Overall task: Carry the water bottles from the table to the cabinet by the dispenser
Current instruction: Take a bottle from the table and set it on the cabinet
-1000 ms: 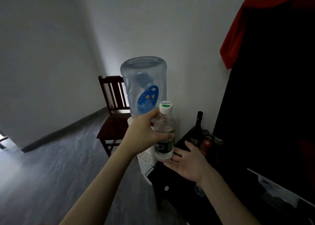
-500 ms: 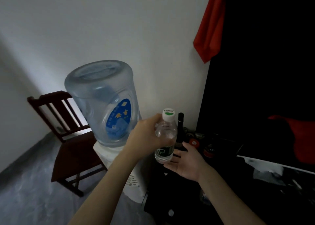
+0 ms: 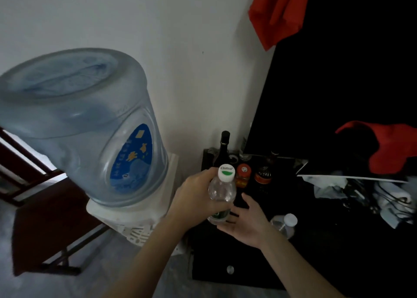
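My left hand (image 3: pixel 196 198) grips a clear water bottle (image 3: pixel 222 190) with a white and green cap, held upright over the left end of the black cabinet (image 3: pixel 248 259). My right hand (image 3: pixel 246 223) lies open, palm up, just under and to the right of the bottle's base. A second clear water bottle (image 3: pixel 284 225) with a white cap stands on the cabinet top, right of my right hand. The water dispenser (image 3: pixel 140 221), with its big blue jug (image 3: pixel 85 126) on top, stands directly left of the cabinet.
At the cabinet's back stand a dark wine bottle (image 3: pixel 223 150) and jars with orange lids (image 3: pixel 243 174). Crumpled cloth and cables (image 3: pixel 370 194) lie to the right under a dark screen (image 3: pixel 338 94) draped with red cloth. A wooden chair (image 3: pixel 40 221) stands left of the dispenser.
The view has drawn closer to the cabinet and dispenser. The bottle in my left hand has come lower over the cabinet top, and the second bottle on the cabinet has come into view.
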`<state>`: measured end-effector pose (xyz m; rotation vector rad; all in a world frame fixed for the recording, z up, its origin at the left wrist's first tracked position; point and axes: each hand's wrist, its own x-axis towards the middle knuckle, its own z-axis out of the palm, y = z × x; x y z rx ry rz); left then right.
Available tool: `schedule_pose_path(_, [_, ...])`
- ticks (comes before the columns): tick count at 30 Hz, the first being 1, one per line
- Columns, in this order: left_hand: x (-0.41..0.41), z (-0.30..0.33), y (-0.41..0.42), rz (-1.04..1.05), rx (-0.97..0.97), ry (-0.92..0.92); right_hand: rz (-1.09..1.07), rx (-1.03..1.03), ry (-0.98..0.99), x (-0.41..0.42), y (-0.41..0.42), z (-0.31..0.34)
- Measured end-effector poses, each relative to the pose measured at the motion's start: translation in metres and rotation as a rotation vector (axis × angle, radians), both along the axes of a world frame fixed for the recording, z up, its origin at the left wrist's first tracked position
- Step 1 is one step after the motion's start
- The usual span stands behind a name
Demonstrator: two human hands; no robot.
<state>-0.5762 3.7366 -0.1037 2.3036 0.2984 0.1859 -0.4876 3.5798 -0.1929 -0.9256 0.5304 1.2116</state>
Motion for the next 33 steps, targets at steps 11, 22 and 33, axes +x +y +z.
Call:
schedule_pose_path(11, [0.005,-0.106,-0.01,0.106,-0.095,0.08,-0.088,-0.117,0.042,-0.002,0.008,-0.095])
schedule_pose_path(22, [-0.001,-0.175,-0.037,0.1,-0.082,0.188,-0.073,-0.274,0.015,-0.003,-0.008,-0.128])
schedule_pose_path(33, [0.005,-0.16,-0.039,-0.02,-0.055,0.357,0.088,-0.358,-0.169,-0.01,-0.009,-0.091])
